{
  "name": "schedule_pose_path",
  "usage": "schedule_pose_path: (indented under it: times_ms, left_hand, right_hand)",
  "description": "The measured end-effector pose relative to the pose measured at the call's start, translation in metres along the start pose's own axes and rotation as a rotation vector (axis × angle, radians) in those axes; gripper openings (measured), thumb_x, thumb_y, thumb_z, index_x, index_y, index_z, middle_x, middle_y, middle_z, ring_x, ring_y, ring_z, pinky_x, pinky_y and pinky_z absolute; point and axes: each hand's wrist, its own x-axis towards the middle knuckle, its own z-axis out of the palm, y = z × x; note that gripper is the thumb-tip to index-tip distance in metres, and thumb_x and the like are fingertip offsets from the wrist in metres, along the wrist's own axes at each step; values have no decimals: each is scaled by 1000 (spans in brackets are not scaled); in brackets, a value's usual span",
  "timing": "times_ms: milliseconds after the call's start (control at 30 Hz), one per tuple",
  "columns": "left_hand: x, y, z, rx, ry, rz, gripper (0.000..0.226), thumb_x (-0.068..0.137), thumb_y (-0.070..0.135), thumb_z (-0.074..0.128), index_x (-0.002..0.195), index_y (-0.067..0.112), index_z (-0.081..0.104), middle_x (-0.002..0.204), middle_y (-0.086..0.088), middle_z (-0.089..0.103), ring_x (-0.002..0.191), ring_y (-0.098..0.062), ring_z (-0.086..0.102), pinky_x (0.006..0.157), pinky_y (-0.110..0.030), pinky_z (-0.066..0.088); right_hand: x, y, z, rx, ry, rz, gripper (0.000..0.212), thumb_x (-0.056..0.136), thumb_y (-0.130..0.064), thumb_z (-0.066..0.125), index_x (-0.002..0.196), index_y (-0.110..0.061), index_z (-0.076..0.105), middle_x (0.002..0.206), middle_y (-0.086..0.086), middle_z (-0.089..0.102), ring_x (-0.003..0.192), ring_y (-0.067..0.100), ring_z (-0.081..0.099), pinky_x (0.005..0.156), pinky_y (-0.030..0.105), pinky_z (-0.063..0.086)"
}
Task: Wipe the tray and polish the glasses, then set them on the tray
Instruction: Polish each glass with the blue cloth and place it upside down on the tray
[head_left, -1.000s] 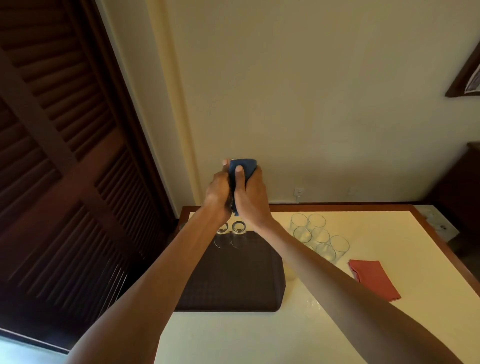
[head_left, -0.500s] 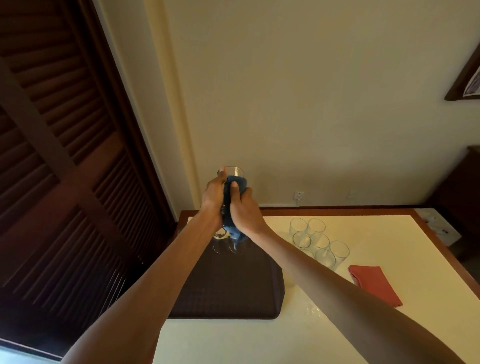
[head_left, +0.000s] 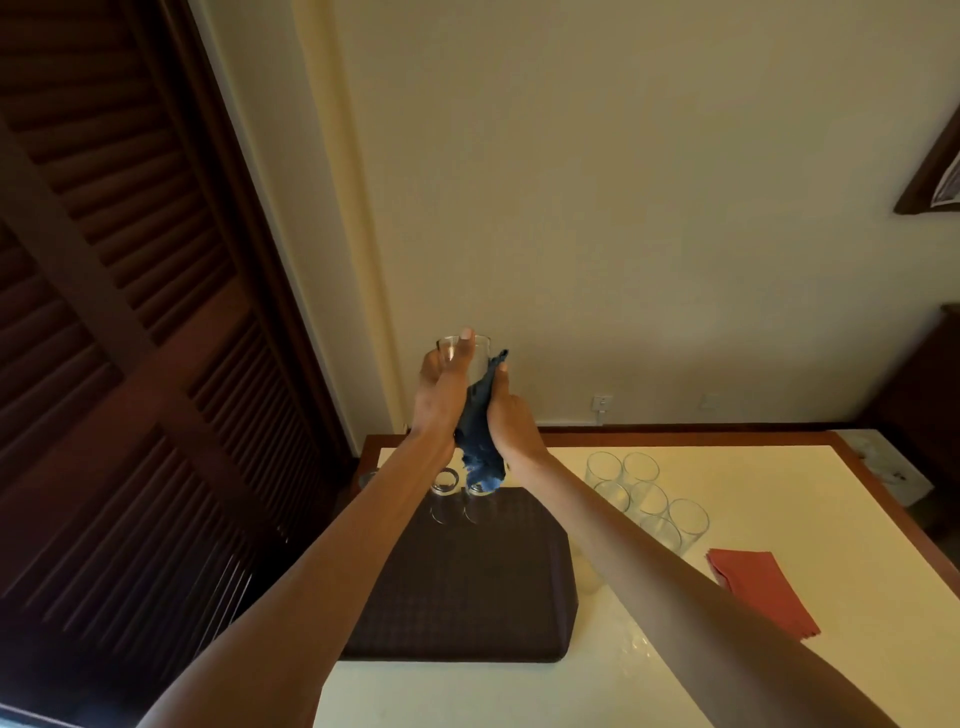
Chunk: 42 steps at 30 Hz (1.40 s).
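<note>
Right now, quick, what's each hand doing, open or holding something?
Left hand: grips the glass.
Right hand: grips the blue cloth.

A cream table (head_left: 779, 493) with a wooden rim is carrying a dark tray (head_left: 467, 597) on its left; clear glasses (head_left: 647, 496) are standing just beside it, a red cloth (head_left: 761, 590) lying near them

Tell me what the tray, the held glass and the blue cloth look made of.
Tray: dark brown, matte, fine grid texture, probably non-slip plastic or rubber. Held glass: clear, see-through walls, likely glass. Blue cloth: soft fabric; it crumples and hangs in folds.
</note>
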Motion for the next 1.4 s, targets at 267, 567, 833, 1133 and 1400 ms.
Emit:
schedule_pose_path:
  times_ms: [267,567,833,1133,1400]
  left_hand:
    - [14,7,-6,-31,37,133,74,93,70,57,146,19,49,144,-2,60,136,-24,52,103,-34,40]
    - [20,10,-34,167,-139,203,52,94,48,72,139,30,55,119,-5,59,94,-16,69,73,-32,62]
    - [13,14,-36,521,-162,102,47,107,52,30,88,16,53,78,-7,53,64,-23,53,60,-35,45]
    - [4,-9,-43,688,51,830,40,98,50,30,88,15,49,60,6,47,59,-23,51,57,-33,38]
    - [0,15,-29,585,-13,296,49,84,53,24,78,14,53,78,-9,59,78,-27,55,68,-35,39]
  right_hand:
    - [-7,9,2,302,-220,231,80,100,-68,22,122,-2,62,100,20,74,86,32,73,86,44,59]
    - [12,-3,-6,803,-102,286,69,99,-65,37,100,-1,61,79,14,68,69,30,67,71,40,60]
    - [3,4,-7,199,205,-306,49,106,-41,40,100,0,66,79,7,71,59,15,64,54,30,53]
    - [3,-10,-25,296,-216,149,42,106,-36,30,103,-4,56,75,13,71,61,29,66,44,26,45]
    - [-8,-3,-15,243,1,-153,58,107,-38,31,91,1,71,75,11,70,61,21,66,56,28,54]
